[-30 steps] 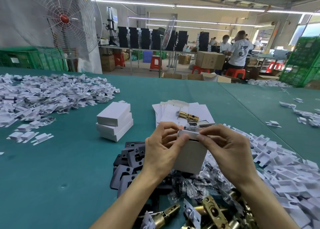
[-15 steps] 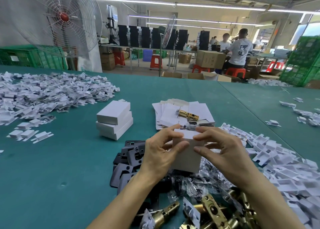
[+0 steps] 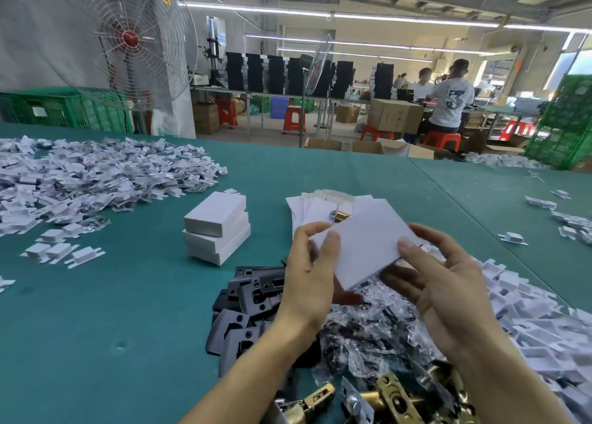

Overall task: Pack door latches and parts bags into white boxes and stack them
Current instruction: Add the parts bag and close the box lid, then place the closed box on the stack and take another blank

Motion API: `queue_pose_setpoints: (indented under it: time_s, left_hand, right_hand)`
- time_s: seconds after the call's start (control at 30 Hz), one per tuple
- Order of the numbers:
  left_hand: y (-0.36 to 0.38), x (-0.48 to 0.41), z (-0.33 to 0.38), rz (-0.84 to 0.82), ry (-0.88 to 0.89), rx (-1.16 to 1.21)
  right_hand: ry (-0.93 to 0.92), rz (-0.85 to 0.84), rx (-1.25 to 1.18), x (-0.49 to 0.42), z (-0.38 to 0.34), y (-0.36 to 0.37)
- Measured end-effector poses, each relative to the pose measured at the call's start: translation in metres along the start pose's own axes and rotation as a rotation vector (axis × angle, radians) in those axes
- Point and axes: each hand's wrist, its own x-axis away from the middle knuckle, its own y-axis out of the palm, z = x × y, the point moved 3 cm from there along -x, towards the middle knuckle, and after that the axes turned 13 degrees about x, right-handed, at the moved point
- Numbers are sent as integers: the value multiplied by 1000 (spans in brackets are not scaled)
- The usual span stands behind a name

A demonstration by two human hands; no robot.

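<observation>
Box [image 3: 365,247] (tilted) | pinched: left fingers [image 3: 331,241] | right fingers [image 3: 406,245] | above parts bags [image 3: 368,330]

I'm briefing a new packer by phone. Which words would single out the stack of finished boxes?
On the green table, look left of the person's left hand, beyond the dark metal plates. The stack of finished boxes is three closed white boxes piled up; the white pieces around it lie scattered.

Green table [image 3: 96,311] bears stacked white boxes [image 3: 216,228], black plates [image 3: 243,311], parts bags [image 3: 368,334], brass latches [image 3: 394,398]
</observation>
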Motion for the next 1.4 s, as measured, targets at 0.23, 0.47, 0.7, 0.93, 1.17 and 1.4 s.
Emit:
queue_pose_setpoints:
  time_s: [0.23, 0.47, 0.7, 0.93, 1.17, 1.4]
  left_hand:
    - [-8, -11, 21, 29, -10, -180]
    - [-73, -58, 42, 542, 114, -328]
    - [-131, -122, 77, 887, 103, -610]
    - [-154, -124, 56, 998, 101, -730]
    - [-162, -104, 37, 787, 207, -1057]
    - [-94, -89, 42, 427, 1057, -1254]
  right_hand:
    - [28, -53, 21, 9, 6, 19]
    - [157, -305, 376, 14, 19, 27]
    - [180, -372, 441, 15, 15, 25]
    - [170, -385, 462, 15, 13, 22]
    - [164, -422, 579, 17, 7, 15]
    - [3, -403, 1195, -41, 0, 18]
